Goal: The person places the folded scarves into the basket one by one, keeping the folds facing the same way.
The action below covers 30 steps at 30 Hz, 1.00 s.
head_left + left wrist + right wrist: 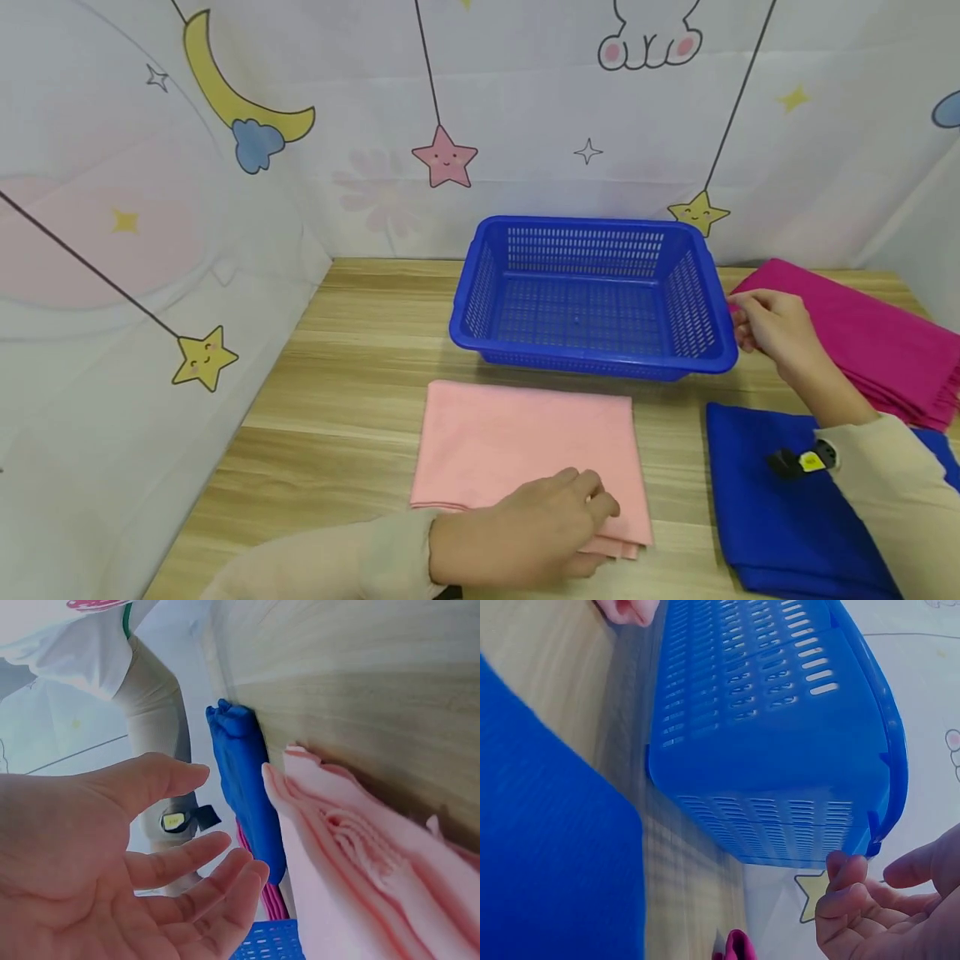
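A blue plastic basket (592,358) with slotted walls stands on the table, and no contents show inside it. Beside its right rim is my right hand (772,325), its fingers loosely bent. In the right wrist view the fingertips (847,866) are close to the basket's rim (895,750); whether they touch it I cannot tell. My left hand (536,525) is over the near part of a folded pink cloth (517,433). The left wrist view shows that hand's fingers (225,889) spread, with nothing held and the pink cloth (330,877) apart from them.
A folded blue cloth (780,508) lies at the right front, partly under my right forearm. Behind it is a folded magenta cloth (870,333) with a fringed edge. A printed fabric backdrop (525,100) rises behind the wooden table (337,392).
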### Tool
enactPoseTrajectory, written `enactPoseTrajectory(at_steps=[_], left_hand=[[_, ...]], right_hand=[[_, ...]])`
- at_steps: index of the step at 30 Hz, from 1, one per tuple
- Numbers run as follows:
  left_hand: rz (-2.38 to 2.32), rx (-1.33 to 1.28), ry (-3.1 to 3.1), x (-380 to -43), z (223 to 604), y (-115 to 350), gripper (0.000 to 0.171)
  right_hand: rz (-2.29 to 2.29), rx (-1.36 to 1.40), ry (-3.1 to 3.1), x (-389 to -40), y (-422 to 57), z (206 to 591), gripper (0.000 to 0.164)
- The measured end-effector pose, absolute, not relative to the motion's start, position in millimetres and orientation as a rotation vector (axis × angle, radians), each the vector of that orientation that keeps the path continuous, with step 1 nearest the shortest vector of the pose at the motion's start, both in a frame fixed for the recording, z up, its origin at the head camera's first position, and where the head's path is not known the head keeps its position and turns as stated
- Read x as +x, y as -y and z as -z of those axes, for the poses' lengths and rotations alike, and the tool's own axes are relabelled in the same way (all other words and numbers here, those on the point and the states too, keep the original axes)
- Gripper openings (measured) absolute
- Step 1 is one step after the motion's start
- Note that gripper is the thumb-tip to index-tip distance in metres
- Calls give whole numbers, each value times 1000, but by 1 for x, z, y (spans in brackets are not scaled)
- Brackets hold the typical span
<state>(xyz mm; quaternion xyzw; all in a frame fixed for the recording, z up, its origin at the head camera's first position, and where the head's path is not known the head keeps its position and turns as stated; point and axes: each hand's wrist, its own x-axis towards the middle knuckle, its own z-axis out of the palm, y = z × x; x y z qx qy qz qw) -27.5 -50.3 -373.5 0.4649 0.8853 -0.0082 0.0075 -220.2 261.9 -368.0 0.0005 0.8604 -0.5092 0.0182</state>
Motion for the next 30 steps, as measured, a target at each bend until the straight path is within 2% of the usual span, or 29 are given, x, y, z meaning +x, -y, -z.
enactPoseTrajectory(at_steps=[8, 15, 24, 30], left_hand=[[-247, 1286, -2748, -34, 363, 65, 40], [-339, 1257, -2776, -40, 362, 80, 36], [-457, 1233, -2795, -45, 366, 93, 28], [-566, 1122, -2767, -51, 368, 105, 29]], right_hand=[[1479, -65, -2704, -210, -264, 375, 43], [1493, -72, -2643, -202, -265, 384, 45], [1529, -67, -2601, -192, -268, 390, 41], [1497, -117, -2584, -185, -271, 395, 46]])
